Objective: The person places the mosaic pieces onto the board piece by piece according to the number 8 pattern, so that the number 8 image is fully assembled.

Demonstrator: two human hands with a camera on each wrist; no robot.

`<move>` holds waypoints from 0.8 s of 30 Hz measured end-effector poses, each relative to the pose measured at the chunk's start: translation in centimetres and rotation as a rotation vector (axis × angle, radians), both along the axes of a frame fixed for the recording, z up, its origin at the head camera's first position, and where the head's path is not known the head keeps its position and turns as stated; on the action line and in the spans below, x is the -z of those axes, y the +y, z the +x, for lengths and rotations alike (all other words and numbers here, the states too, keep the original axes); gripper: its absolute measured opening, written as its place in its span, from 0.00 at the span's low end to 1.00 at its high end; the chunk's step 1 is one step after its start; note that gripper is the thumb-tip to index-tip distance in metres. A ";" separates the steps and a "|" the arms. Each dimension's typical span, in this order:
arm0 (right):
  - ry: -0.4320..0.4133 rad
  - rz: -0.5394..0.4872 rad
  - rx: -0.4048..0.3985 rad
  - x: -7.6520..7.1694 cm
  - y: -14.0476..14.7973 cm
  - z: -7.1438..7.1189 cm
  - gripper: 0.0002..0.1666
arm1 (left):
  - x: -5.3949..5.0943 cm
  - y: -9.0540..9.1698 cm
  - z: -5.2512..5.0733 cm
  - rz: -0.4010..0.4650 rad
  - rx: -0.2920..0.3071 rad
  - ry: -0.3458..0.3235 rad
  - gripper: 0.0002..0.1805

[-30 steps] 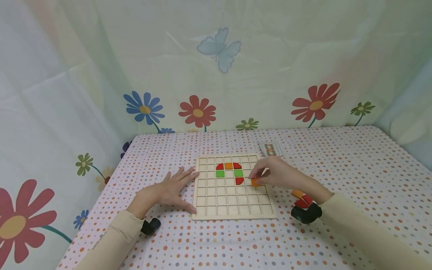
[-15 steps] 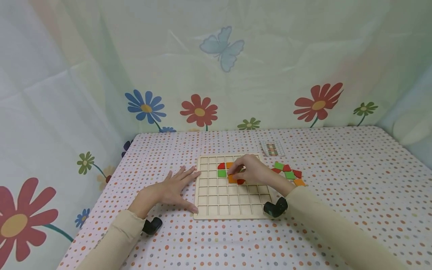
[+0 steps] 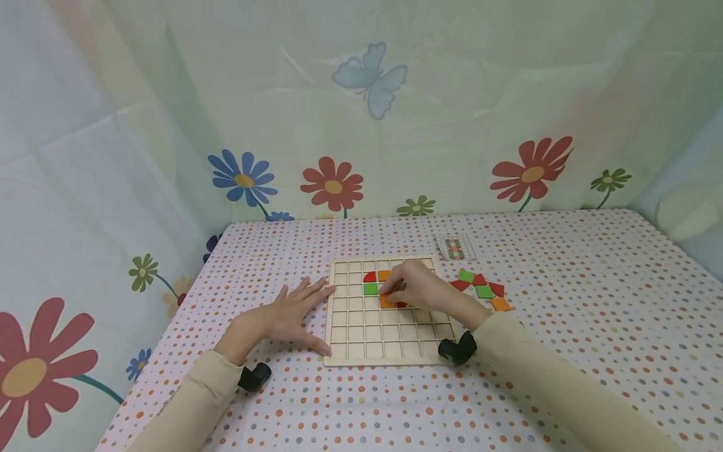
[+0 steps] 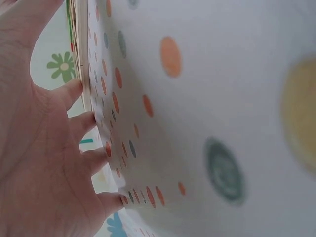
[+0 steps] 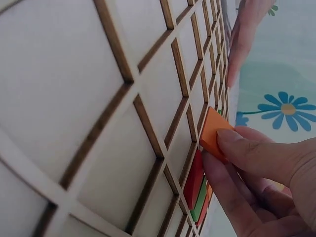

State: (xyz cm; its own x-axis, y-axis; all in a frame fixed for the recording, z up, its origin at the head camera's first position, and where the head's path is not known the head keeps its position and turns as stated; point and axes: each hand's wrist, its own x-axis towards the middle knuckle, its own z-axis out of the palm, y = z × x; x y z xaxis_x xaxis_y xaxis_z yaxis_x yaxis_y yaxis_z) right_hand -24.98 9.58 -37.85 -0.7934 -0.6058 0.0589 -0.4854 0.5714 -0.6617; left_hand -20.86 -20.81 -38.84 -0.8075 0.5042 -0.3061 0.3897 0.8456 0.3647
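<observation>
My right hand (image 3: 420,289) pinches an orange square tile (image 5: 215,131) between thumb and fingers, over the middle of a wooden grid board (image 3: 367,348). In the right wrist view, the tile tilts with one edge at a cell, beside a red tile (image 5: 194,180) and a green tile (image 5: 200,200). The head view shows a red quarter-round tile (image 3: 369,277), another orange tile (image 3: 383,275) and a green square tile (image 3: 370,289) set in cells; my right hand hides others. My left hand (image 3: 277,320) lies with fingers spread, touching the board's left edge.
Several loose tiles lie right of the board, among them a green one (image 3: 466,276) and an orange one (image 3: 501,304). A small pattern card (image 3: 455,247) lies behind the board's right corner. A flowered curtain (image 3: 440,125) stands behind the dotted tablecloth (image 3: 350,408).
My right hand has carried the orange tile leftward from the board's right side to its middle, then lowered it slightly. The loose tiles came into sight. My left hand stays put.
</observation>
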 end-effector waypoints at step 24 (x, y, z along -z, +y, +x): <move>0.094 0.102 -0.014 -0.4 -1.0 0.8 0.07 | -0.1 0.0 0.1 0.006 0.004 0.000 0.67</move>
State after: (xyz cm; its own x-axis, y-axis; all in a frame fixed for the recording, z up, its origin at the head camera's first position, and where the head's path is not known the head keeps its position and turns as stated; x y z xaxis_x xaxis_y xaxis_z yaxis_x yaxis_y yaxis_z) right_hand -24.17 8.60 -37.47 -0.7785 -0.6237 0.0697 -0.5509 0.6260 -0.5520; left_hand -20.80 -20.85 -38.76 -0.8056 0.5091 -0.3030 0.3928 0.8418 0.3702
